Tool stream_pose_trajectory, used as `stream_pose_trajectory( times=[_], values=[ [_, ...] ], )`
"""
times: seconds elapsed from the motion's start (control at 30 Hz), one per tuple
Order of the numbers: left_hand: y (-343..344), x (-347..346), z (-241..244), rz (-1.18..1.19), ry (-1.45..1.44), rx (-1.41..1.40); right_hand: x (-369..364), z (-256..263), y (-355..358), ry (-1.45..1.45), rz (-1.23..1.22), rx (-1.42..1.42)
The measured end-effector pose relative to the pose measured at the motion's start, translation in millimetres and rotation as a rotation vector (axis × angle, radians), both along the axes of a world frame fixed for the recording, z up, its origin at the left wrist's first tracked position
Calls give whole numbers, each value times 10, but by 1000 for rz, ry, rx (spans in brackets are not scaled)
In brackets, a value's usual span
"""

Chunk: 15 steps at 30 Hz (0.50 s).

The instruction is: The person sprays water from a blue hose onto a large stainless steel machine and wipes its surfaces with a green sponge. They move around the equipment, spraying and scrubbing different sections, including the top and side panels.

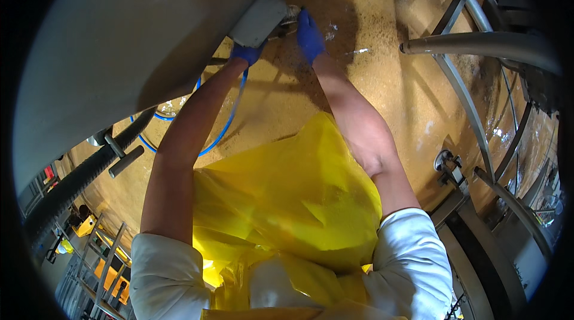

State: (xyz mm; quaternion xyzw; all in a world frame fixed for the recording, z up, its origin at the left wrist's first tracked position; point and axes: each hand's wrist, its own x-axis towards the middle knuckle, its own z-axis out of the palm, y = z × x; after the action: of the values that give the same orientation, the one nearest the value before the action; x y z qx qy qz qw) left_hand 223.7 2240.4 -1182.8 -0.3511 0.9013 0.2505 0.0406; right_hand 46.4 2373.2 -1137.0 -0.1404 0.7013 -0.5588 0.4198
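My left hand (248,53), in a blue glove, reaches up under a grey box-shaped housing (259,20). Its fingers are hidden by that housing, so what it grips does not show. To the right, my right hand (310,36), gloved in the same blue, has its fingers pointing away from me beside a small fitting (292,14) at the housing's end. Whether its fingertips touch the fitting is unclear. A thin blue hose (231,118) loops below my left hand. A yellow plastic apron (282,185) covers my front.
A large smooth metal vessel (103,37) fills the upper left. Below it runs a dark ribbed hose (85,169) near a T-shaped handle (125,161). Steel pipes and bars (466,46) stand right, over a wet, stained tan floor (376,82). A metal rack (105,261) is lower left.
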Motion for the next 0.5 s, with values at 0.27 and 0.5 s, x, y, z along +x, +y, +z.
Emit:
stream_pose_trajectory(
  times=[0.27, 0.5],
  values=[
    [-133, 40, 107, -127, -91, 39, 429, 108, 143, 846, 44, -108],
    [-114, 165, -353, -127, 330, -259, 256, 159, 55, 742, 75, -97]
  ],
)
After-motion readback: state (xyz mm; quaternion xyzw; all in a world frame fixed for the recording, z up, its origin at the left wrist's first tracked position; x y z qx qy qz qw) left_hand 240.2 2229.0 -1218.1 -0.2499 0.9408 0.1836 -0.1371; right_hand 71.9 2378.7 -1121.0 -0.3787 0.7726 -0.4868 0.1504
